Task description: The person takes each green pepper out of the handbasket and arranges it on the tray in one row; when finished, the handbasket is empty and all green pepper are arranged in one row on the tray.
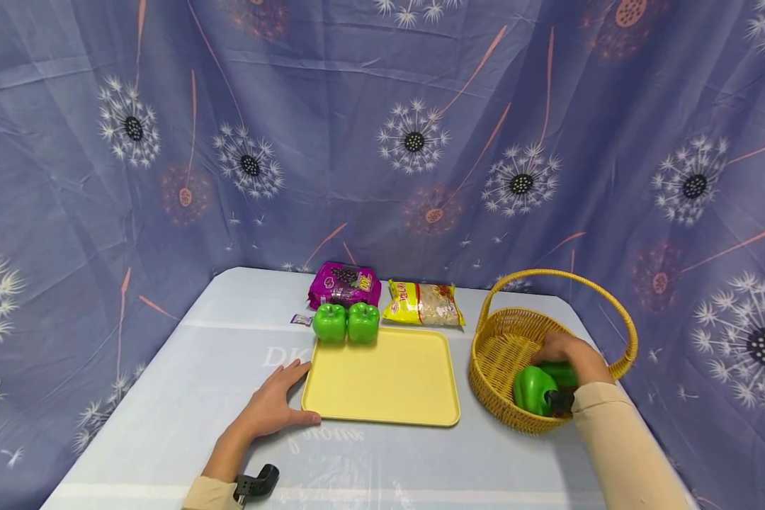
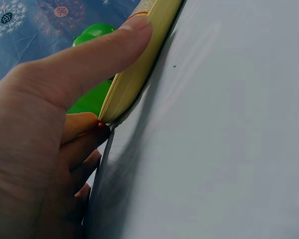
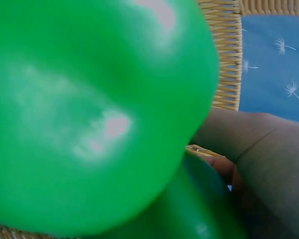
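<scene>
My right hand (image 1: 567,352) reaches down into the wicker basket (image 1: 492,392), which stands at the right of the table (image 1: 185,404) with its handle arching from left to right. In there are two green peppers: the near pepper (image 1: 532,389) sits low at the front, and the far pepper (image 1: 561,373) lies under my hand, partly hidden. I see no stem on either, so I cannot tell which way they point. My right forearm slants in from the near right, palm down, fingertips out of sight behind the peppers; whether those fingers are closed on one, I cannot tell. My left hand (image 1: 270,402) lies low at the near left corner of the yellow tray (image 1: 382,375), fingers spread, thumb on the near rim, forefinger by the left side. The tray lies flat, its long axis running left to right. At its far left corner a left-hand pepper (image 1: 329,326) and a right-hand pepper (image 1: 363,326) stand side by side, stems up. Behind them lies a purple bag (image 1: 344,285).
</scene>
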A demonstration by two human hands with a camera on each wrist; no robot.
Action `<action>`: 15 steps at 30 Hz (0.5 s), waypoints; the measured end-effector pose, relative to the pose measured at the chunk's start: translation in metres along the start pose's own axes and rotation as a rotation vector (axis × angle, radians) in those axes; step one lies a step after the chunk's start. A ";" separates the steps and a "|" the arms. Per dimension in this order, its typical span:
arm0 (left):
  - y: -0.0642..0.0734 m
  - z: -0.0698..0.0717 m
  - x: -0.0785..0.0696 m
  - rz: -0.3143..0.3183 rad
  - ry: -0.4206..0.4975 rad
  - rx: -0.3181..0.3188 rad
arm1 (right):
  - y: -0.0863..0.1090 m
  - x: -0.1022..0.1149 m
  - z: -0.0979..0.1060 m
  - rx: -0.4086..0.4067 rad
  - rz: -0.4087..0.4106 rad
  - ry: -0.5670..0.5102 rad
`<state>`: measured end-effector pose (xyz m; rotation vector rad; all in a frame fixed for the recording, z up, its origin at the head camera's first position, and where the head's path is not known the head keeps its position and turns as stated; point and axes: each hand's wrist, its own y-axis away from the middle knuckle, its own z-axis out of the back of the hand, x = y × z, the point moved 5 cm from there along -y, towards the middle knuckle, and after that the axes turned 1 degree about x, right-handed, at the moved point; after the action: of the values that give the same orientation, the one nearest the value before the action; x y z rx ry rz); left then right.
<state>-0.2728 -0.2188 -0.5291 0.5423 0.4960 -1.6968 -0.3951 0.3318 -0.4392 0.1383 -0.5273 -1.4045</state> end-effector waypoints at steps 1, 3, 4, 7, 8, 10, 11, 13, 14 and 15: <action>0.000 0.000 0.000 -0.004 -0.001 0.000 | 0.000 0.000 0.001 -0.012 0.012 0.001; 0.000 0.000 -0.001 -0.011 -0.004 -0.001 | 0.000 0.000 0.004 -0.038 0.025 -0.008; 0.000 0.001 -0.001 -0.013 -0.007 -0.001 | 0.001 0.001 0.005 -0.048 0.025 -0.017; -0.001 0.001 -0.001 -0.015 -0.011 -0.004 | 0.000 0.000 0.009 -0.083 0.019 -0.045; -0.001 0.001 -0.001 -0.015 -0.010 -0.003 | 0.000 -0.001 0.011 -0.095 0.017 -0.051; -0.001 0.000 -0.001 -0.014 -0.012 -0.004 | -0.001 -0.002 0.012 -0.115 0.013 -0.062; -0.001 0.000 -0.001 -0.013 -0.013 -0.004 | -0.003 -0.003 0.013 -0.125 0.012 -0.067; -0.002 0.000 0.000 -0.015 -0.014 -0.003 | -0.005 -0.005 0.013 -0.138 0.020 -0.076; -0.002 -0.001 0.000 -0.015 -0.013 -0.002 | -0.006 -0.006 0.013 -0.147 0.029 -0.078; -0.002 -0.001 0.000 -0.016 -0.013 -0.003 | -0.007 -0.007 0.013 -0.152 0.032 -0.083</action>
<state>-0.2743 -0.2180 -0.5293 0.5257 0.4943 -1.7132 -0.4079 0.3397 -0.4322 -0.0508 -0.4871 -1.4177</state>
